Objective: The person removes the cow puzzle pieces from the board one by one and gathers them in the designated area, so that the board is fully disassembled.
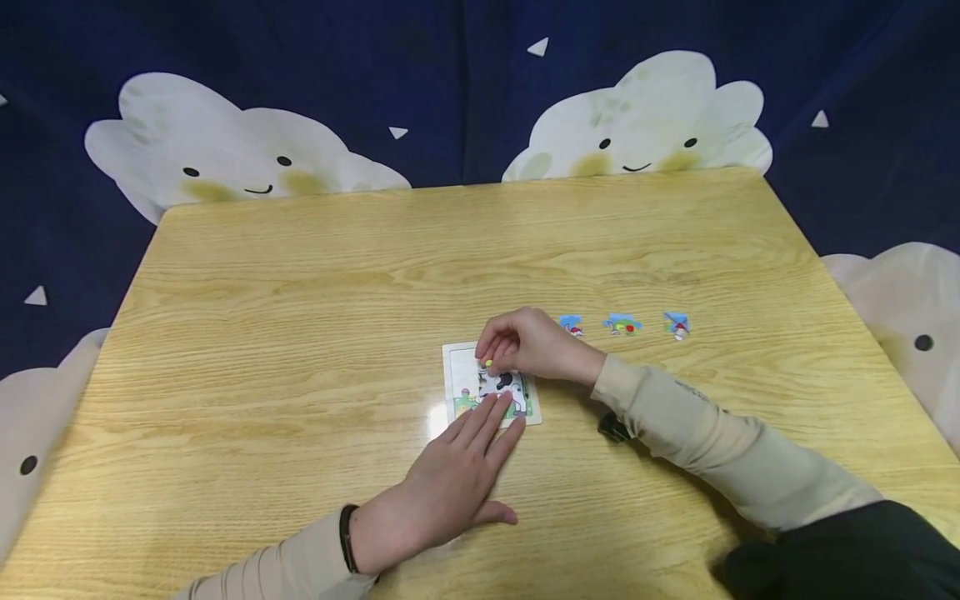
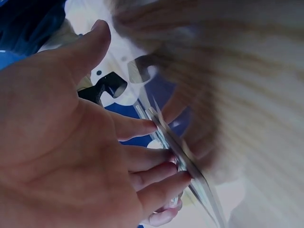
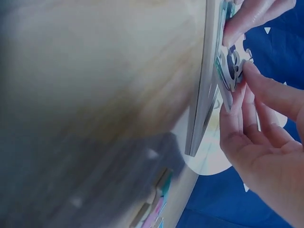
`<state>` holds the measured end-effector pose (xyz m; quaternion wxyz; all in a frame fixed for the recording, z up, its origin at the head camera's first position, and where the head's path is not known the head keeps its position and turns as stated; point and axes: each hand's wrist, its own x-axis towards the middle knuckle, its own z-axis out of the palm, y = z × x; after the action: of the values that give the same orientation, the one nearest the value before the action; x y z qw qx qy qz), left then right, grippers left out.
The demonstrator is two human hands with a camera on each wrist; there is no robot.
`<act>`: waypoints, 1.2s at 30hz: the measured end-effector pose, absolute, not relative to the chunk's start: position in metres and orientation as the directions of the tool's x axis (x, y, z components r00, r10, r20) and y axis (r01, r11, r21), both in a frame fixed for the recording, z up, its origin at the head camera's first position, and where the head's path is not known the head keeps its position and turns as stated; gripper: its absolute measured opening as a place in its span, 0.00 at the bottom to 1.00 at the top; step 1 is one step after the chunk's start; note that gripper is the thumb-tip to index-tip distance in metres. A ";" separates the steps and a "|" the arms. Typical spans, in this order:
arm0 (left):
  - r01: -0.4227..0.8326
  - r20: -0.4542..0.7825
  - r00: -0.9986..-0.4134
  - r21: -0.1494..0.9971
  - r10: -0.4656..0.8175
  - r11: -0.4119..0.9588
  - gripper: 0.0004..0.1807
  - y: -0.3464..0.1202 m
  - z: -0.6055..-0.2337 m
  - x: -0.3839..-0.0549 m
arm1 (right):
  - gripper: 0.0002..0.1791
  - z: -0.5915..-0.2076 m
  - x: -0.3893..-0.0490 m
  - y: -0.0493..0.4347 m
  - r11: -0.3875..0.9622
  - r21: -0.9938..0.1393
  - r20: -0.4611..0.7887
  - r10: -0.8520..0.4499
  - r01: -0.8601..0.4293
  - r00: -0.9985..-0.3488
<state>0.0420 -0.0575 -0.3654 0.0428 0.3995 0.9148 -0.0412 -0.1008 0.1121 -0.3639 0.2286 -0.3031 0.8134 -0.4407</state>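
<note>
A small jigsaw puzzle board [image 1: 460, 360] with a pale border lies on the table, some of its pieces set in its lower and right parts. My left hand [image 1: 447, 483] rests its straight fingers on the board's near edge, thumb spread to the side. In the left wrist view, the fingertips [image 2: 183, 178] touch the board edge. My right hand [image 1: 536, 346] is over the board's upper right part. Between its thumb and fingers it pinches a black-and-white puzzle piece [image 3: 241, 59], tilted up from the board. The fingers partly cover this piece in the head view.
On the wooden table [image 1: 300, 317], three loose puzzle pieces lie in a row to the right: one near the right hand [image 1: 571, 324], a middle piece [image 1: 622, 324] and a far-right piece [image 1: 677, 325]. A dark blue curtain [image 1: 337, 67] with cloud faces hangs behind the table.
</note>
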 end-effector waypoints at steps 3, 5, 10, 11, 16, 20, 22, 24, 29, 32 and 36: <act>0.738 -0.109 -0.673 -0.031 0.732 0.674 0.51 -0.058 -0.364 0.040 | 0.09 -0.364 -0.101 0.112 0.406 -0.870 -0.102 -0.706 -0.281 -0.701; 0.737 -0.110 -0.673 -0.020 0.731 0.676 0.51 -0.058 -0.363 0.039 | 0.09 -0.364 -0.102 0.112 0.387 -0.883 -0.105 -0.714 -0.264 -0.693; 0.732 -0.119 -0.679 -0.022 0.725 0.681 0.51 -0.057 -0.364 0.040 | 0.09 -0.359 -0.104 0.116 0.379 -0.892 -0.108 -0.707 -0.245 -0.699; 0.731 -0.120 -0.680 -0.031 0.724 0.682 0.51 -0.056 -0.364 0.040 | 0.09 -0.357 -0.105 0.117 0.385 -0.890 -0.107 -0.700 -0.246 -0.706; 0.731 -0.124 -0.681 -0.050 0.722 0.681 0.52 -0.056 -0.366 0.042 | 0.08 -0.348 -0.107 0.136 0.409 -0.891 -0.131 -0.647 -0.197 -0.751; 0.731 -0.127 -0.677 -0.006 0.725 0.682 0.51 -0.058 -0.364 0.042 | 0.08 -0.341 -0.109 0.160 0.431 -0.890 -0.152 -0.584 -0.146 -0.797; 0.731 -0.122 -0.675 0.026 0.728 0.682 0.50 -0.059 -0.363 0.042 | 0.09 -0.339 -0.110 0.174 0.447 -0.884 -0.155 -0.555 -0.136 -0.817; 0.732 -0.111 -0.671 0.055 0.733 0.679 0.50 -0.060 -0.362 0.042 | 0.09 -0.339 -0.111 0.189 0.472 -0.873 -0.164 -0.523 -0.124 -0.836; 0.729 -0.105 -0.668 0.109 0.737 0.676 0.49 -0.061 -0.364 0.041 | 0.09 -0.341 -0.107 0.227 0.564 -0.816 -0.175 -0.448 -0.125 -0.877; 0.723 -0.110 -0.670 0.128 0.735 0.678 0.49 -0.062 -0.364 0.042 | 0.09 -0.345 -0.105 0.245 0.614 -0.776 -0.163 -0.414 -0.143 -0.895; 0.724 -0.099 -0.670 0.136 0.736 0.677 0.49 -0.062 -0.366 0.042 | 0.08 -0.351 -0.100 0.259 0.654 -0.738 -0.136 -0.389 -0.169 -0.911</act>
<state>0.0418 -0.0623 -0.3657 0.0728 0.3999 0.9127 0.0427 -0.1000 0.2591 -0.3508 0.1424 -0.1552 0.8981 -0.3861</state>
